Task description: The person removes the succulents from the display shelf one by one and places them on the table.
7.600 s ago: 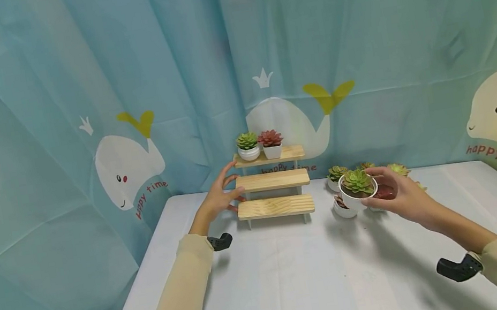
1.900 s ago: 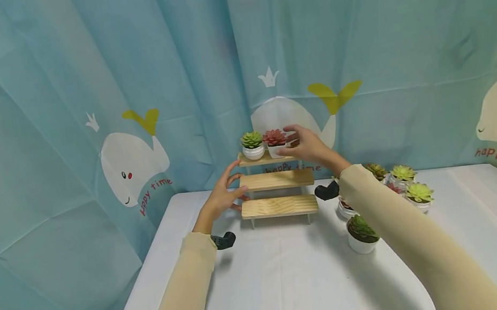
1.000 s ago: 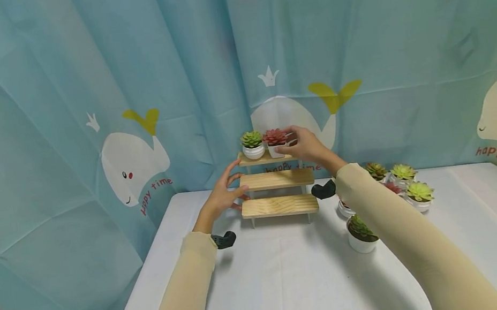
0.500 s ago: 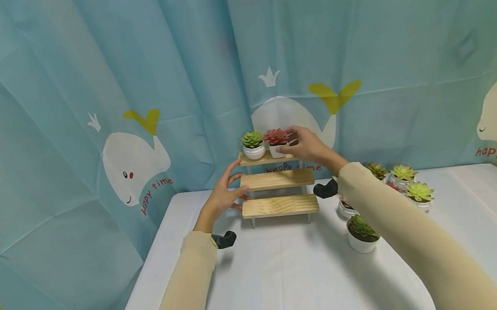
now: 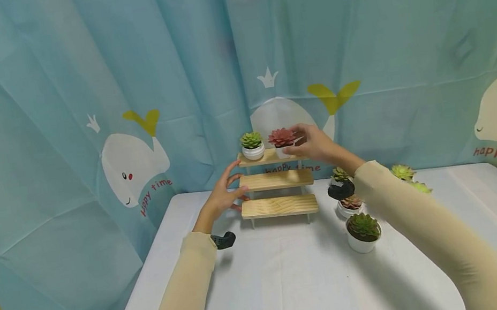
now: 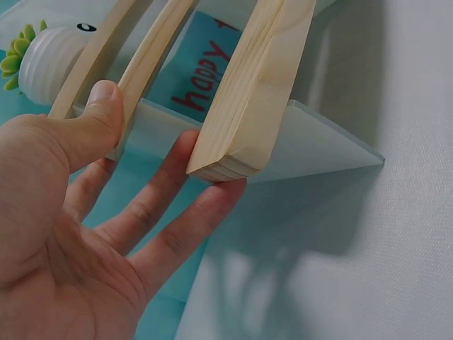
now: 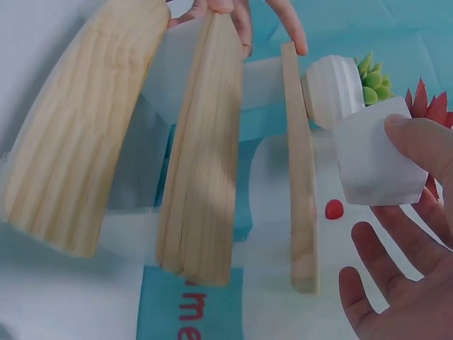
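Observation:
My right hand pinches a white square pot with a red succulent, thumb in front and fingers behind. In the right wrist view a narrow gap shows between its base and the top shelf. My left hand holds the left end of a three-tier wooden display stand. Its thumb lies on the middle shelf, and two fingertips touch the end of the lowest shelf. A green succulent in a round white pot stands at the top shelf's left end.
Right of the stand, a green succulent in a white pot stands nearest on the white table. Behind it are a reddish succulent, a dark green one and others partly hidden by my right sleeve. A blue curtain hangs behind.
Earlier my right hand held the green succulent pot that now stands front right on the table. It then moved to the red succulent, which has just shifted slightly right. My left hand has stayed at the stand.

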`<state>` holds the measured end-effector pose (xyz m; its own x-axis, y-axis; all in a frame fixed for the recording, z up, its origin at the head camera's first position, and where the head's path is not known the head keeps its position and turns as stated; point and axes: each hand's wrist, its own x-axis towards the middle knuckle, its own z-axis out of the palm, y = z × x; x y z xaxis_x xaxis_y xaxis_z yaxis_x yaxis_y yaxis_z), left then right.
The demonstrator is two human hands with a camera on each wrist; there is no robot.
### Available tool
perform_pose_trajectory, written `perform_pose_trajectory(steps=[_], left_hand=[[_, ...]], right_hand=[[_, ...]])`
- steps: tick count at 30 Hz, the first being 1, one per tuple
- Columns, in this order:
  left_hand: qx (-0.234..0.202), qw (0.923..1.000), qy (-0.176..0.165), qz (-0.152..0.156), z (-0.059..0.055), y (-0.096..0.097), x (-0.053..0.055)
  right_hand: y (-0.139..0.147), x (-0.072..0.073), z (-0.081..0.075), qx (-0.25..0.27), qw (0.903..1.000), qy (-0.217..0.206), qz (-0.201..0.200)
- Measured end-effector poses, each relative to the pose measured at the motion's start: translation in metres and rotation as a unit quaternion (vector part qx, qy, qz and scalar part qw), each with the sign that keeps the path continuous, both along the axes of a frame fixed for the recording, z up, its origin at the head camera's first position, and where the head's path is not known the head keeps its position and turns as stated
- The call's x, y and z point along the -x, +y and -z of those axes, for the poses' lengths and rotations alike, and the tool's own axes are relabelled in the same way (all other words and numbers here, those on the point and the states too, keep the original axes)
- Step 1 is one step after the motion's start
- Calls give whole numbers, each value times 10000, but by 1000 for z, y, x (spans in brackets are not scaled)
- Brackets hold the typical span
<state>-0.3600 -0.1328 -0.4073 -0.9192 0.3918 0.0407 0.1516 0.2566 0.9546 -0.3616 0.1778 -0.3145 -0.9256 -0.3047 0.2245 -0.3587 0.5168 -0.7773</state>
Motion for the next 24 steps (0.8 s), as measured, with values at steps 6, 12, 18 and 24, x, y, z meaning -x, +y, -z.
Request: perform_pose_trajectory(steps=[6, 12, 18, 24], left_hand=[[7, 10000, -4, -51, 0, 1, 0], [-31, 10000, -73, -36, 0, 0, -1], [-48, 10000, -71, -24, 1, -2, -2], [-126, 9999, -77, -30, -1, -3, -3]], right_hand=[[16, -13, -2, -60, 9999, 5, -115], [35, -32, 1, -256, 9994, 157, -157], [53, -55, 2, -564, 9981, 194, -128], [71, -77, 4, -539, 9982, 146, -223]])
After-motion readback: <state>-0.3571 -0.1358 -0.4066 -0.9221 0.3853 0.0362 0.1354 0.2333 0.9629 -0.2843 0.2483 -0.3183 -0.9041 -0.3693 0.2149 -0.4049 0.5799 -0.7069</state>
